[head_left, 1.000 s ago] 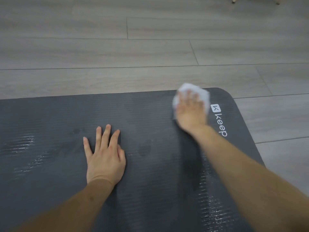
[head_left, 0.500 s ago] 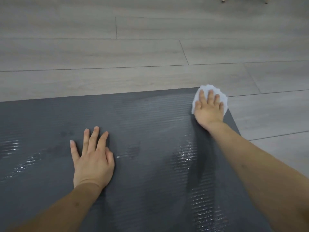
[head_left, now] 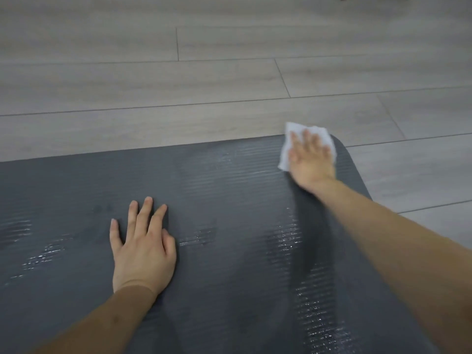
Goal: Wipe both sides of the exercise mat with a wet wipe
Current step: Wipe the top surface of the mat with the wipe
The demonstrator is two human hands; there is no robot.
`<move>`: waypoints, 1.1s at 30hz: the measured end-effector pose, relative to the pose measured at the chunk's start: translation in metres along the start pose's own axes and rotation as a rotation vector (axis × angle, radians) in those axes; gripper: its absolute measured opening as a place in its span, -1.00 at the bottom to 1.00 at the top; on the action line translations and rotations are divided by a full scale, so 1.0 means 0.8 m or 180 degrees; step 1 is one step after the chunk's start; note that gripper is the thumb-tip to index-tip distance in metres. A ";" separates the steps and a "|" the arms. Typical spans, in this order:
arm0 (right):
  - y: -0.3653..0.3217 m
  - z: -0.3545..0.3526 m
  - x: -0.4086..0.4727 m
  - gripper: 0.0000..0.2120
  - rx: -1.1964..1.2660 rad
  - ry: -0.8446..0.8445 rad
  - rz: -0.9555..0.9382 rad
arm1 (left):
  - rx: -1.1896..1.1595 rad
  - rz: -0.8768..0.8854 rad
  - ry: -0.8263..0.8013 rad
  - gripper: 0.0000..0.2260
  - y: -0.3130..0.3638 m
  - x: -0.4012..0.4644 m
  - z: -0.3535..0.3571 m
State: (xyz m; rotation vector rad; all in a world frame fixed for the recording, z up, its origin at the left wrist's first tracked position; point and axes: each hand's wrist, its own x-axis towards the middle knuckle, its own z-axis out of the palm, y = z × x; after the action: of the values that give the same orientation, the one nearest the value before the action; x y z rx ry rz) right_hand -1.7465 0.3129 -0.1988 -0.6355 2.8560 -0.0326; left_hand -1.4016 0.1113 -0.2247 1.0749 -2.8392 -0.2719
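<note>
Under right hand (head_left: 310, 162) (flat): wet wipe (head_left: 284, 154).

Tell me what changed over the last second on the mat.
The right hand slid the white wet wipe from beside the printed logo out to the far right corner of the dark grey ribbed exercise mat, then slightly leftward along the far edge; the logo is now out of sight. The left hand stayed flat on the mat, and the wet streaks remain.
</note>
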 end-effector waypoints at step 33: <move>-0.197 0.045 -0.123 -0.47 -0.0003 -0.0360 -0.1834 | -0.0194 -0.0040 0.0048 -0.48 -0.001 -0.002 -0.004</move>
State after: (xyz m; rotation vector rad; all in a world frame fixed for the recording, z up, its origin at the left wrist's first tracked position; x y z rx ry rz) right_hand -1.5864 0.2121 -0.2031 -1.3843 2.4700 -0.0820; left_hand -1.3996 0.1113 -0.2218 1.0787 -2.7926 -0.3473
